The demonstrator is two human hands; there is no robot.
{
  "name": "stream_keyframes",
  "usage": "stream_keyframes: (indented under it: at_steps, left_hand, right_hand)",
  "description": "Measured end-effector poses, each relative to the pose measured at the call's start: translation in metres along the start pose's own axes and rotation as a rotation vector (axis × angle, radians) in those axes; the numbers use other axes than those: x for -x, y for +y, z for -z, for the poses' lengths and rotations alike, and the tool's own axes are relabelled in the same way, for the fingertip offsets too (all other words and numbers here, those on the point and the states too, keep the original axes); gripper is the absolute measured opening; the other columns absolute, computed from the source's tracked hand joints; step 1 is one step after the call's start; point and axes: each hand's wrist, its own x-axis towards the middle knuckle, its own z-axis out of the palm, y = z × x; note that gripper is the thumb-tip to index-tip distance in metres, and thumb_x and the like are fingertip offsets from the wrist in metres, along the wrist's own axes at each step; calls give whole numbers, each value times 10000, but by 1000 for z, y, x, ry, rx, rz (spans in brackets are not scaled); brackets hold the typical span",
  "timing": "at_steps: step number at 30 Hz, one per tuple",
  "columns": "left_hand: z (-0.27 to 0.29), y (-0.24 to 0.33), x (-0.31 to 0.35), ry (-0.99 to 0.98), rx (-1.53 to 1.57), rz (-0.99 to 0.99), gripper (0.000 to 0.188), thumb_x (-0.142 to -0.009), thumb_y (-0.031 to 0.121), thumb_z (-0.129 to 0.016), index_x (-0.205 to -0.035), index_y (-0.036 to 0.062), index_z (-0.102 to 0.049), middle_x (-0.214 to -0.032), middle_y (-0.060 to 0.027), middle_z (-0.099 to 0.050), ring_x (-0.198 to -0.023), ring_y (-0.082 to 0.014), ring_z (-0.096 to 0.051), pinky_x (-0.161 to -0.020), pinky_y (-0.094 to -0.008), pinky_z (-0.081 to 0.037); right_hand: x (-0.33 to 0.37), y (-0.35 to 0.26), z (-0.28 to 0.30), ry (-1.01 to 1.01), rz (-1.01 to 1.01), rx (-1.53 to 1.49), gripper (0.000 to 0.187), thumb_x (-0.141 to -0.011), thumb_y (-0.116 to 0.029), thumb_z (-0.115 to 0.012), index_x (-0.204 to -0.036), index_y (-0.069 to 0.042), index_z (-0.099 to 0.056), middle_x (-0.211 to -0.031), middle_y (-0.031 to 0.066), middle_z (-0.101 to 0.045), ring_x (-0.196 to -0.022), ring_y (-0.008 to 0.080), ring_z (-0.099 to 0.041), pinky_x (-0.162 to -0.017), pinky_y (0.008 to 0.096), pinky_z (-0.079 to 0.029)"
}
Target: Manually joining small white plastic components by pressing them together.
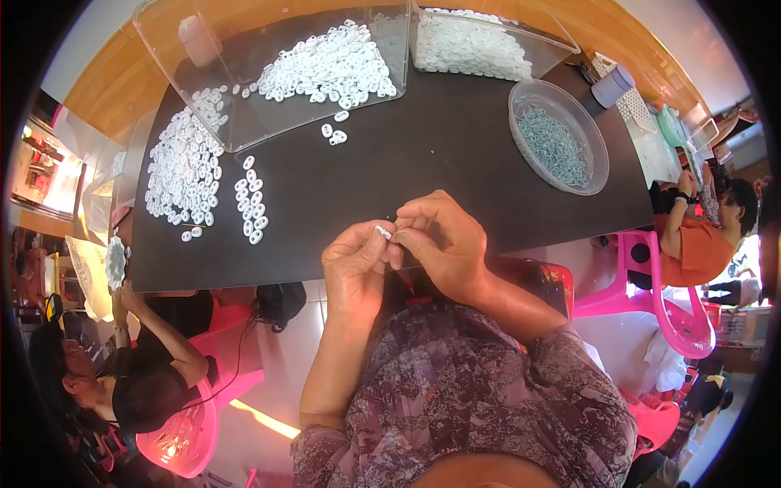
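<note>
Close to the table's front edge, my left hand [359,259] pinches a small white plastic piece [384,233] between thumb and fingers. My right hand [443,242] meets it there, thumb and fingertips pressed together at the piece's right end; whether they hold a second small part is hidden. Left of my hands, a short double row of white oval pieces with two dark slots [250,199] lies on the dark table. Beyond it spreads a bigger heap of such pieces [181,167]. A few loose ones [334,134] lie ahead of my hands.
A clear tray [232,146] holds more white pieces [329,65]. Another clear bin [472,45] of white pieces stands at the back. To the right is a round tub [598,175] of thin blue-green pins [553,146], near a lidded cup [614,85]. People sit at both sides on pink chairs [630,281].
</note>
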Motion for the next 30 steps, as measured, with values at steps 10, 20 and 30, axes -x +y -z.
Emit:
stream_keyframes:
  at_steps: [10,20,30]
  left_hand:
    - [-3,-6,1,-25,36,5,147,-853,78,-603,-937,-40,-626,-781,-103,-612,-645,-182,-548,-594,-271,-450]
    - [-6,-5,2,9,22,-40,148,-869,84,-586,-944,-39,-620,-819,-114,-628,-636,-173,-561,-570,-261,-449]
    - [-12,7,1,117,-131,-95,133,-865,63,-594,-932,-48,-621,-807,-132,-646,-600,-153,-570,-536,-253,-447]
  right_hand:
    - [7,6,-11,118,-152,-193,195,-746,82,-648,-907,-11,-587,-853,58,-558,-675,80,-539,-576,223,-464]
    - [3,-3,-7,72,-244,-407,88,-817,60,-594,-892,15,-607,-903,58,-589,-712,63,-547,-605,213,-460]
    - [-2,6,2,1,-118,-175,99,-811,40,-603,-894,-9,-626,-829,48,-606,-685,67,-530,-572,211,-420]
